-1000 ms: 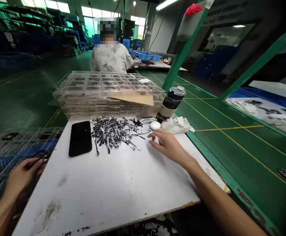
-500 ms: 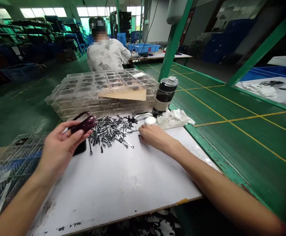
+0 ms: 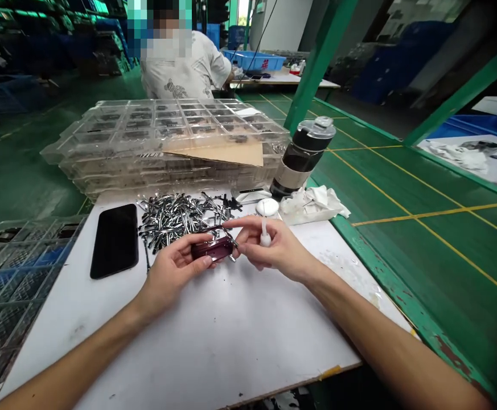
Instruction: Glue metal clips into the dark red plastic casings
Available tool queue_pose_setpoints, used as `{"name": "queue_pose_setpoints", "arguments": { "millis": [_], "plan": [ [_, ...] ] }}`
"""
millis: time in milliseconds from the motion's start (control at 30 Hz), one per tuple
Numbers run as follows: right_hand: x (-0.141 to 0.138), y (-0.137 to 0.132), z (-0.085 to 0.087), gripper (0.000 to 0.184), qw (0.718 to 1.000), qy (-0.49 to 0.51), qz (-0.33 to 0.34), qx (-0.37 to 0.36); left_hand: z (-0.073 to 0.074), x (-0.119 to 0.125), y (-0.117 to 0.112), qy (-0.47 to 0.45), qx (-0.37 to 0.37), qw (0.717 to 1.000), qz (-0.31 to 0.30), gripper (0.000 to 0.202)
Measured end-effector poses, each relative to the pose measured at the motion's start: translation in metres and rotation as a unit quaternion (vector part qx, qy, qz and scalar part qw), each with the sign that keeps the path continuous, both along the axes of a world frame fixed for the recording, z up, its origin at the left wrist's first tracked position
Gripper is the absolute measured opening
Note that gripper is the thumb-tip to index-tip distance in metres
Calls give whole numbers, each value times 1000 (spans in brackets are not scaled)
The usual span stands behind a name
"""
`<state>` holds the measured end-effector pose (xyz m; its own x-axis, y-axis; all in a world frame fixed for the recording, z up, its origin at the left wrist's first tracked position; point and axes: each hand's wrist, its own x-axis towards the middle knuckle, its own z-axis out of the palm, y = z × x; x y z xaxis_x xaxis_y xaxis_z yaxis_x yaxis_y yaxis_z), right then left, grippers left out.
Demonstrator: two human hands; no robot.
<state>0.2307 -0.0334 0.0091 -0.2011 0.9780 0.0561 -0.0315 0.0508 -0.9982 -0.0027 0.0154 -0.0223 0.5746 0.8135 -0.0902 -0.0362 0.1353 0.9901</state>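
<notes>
My left hand (image 3: 173,265) is closed around a glossy dark-red glasses frame (image 3: 214,249), with its thumb along the near side. My right hand (image 3: 276,245) meets the frame's right end, index finger reaching over the top edge. A small white needle-tipped bottle (image 3: 265,236) is tucked in the right hand, its thin tip pointing up; most of it is hidden. A shiny metal strip (image 3: 233,244) shows at the right fingertips, by the frame's end. Just behind both hands spreads a heap of shiny dark metal strips (image 3: 171,216).
A black phone (image 3: 115,240) lies left on the white table (image 3: 214,341). Stacked clear compartment trays (image 3: 115,154) stand at the back, beside a tilted dark bottle (image 3: 302,159), a white round object (image 3: 267,206) and crumpled tissue (image 3: 316,204). More trays (image 3: 17,285) sit left. A person (image 3: 184,62) sits beyond.
My left hand has brought the glasses frame rightward and down to the middle, uncovering the phone. The right hand has turned and come to the frame, with the white bottle now showing. The view has shifted downward.
</notes>
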Motion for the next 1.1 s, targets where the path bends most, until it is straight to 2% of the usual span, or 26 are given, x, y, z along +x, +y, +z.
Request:
{"name": "queue_pose_setpoints", "arguments": {
  "millis": [133, 300, 567, 733, 900, 967, 1100],
  "plan": [
    [-10, -2, -3, 18, 998, 57, -15, -26, 1, 2, -1, -27, -12, 1000, -1, 44],
    [-18, -3, -5, 7, 998, 15, -67, 8, 2, 4, -2, -50, 30, 997, 42, 44],
    [-27, -6, -12, 8, 991, -21, -126, 24, 4, 3, -12, -36, 77, 995, 44, 41],
    [-30, -10, -13, 9, 988, -45, -140, 40, 2, 3, -17, -49, 127, 990, 49, 44],
    [-32, -13, -14, 9, 989, -29, -134, 59, 0, 1, -22, -46, 167, 983, 59, 47],
    [-33, -12, -13, 9, 987, -35, -134, 80, -1, 1, -24, -44, 186, 979, 64, 49],
    [-35, -12, -11, 7, 967, -124, -145, 167, 0, 0, -26, -17, 230, 968, 99, 48]
  ]
}}
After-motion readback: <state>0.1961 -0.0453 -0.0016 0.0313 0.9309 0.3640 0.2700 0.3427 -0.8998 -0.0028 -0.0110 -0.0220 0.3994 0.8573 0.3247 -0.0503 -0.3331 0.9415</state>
